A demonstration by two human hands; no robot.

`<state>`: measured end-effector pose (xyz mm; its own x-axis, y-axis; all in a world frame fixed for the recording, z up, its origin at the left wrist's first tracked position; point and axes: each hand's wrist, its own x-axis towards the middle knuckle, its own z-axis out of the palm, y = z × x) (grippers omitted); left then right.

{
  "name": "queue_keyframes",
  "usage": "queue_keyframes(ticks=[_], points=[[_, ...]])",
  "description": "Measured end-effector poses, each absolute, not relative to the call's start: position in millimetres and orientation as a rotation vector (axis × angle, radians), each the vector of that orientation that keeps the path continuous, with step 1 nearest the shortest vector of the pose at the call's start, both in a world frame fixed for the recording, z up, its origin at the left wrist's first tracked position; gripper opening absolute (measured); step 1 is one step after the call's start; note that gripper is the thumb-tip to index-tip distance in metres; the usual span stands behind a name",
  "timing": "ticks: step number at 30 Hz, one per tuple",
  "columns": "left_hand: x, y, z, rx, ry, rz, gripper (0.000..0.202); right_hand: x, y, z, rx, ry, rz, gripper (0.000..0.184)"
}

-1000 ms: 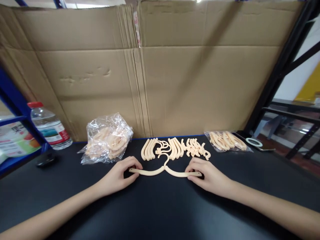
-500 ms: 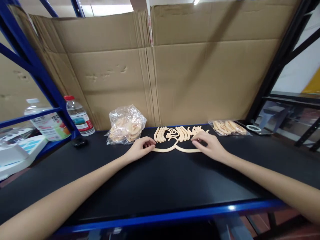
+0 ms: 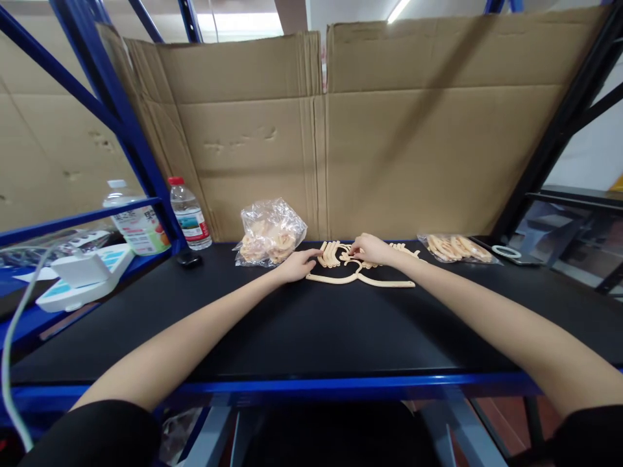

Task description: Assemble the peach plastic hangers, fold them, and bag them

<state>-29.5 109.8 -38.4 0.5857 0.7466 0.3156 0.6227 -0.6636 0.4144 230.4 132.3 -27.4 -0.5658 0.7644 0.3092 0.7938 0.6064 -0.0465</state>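
A cream plastic hanger (image 3: pixel 363 281) lies flat on the black table (image 3: pixel 311 331), its hook pointing toward the back. My left hand (image 3: pixel 299 264) rests at the hanger's left tip with fingers curled against it. My right hand (image 3: pixel 370 248) sits just behind the hook, fingers pinched among a row of loose cream hanger parts (image 3: pixel 335 253). What the fingers pinch is too small to name.
A clear bag of cream parts (image 3: pixel 270 240) lies left of the row, another bag (image 3: pixel 456 248) to the right. Two water bottles (image 3: pixel 189 214) stand by a blue rack post (image 3: pixel 127 136). Cardboard sheets (image 3: pixel 389 130) wall the back. A white box (image 3: pixel 82 275) sits at left.
The camera has pulled back and up. My right hand left the hanger's right end and moved inward to the loose parts behind the hook. My left hand stayed at the left tip.
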Motion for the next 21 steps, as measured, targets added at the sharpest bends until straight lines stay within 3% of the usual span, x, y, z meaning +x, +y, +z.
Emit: queue_keyframes(ticks=[8,15,21], points=[[-34,111,-37,2.756,0.984,0.658,0.032,224,131,-25,-1.183,-2.591,-0.133,0.019],[-41,116,-39,2.858,0.91,0.649,0.015,236,108,-15,-1.141,-2.295,-0.1,0.022],[-43,98,-28,2.865,0.893,0.76,0.021,238,48,-14,-0.949,-1.745,0.478,0.029]])
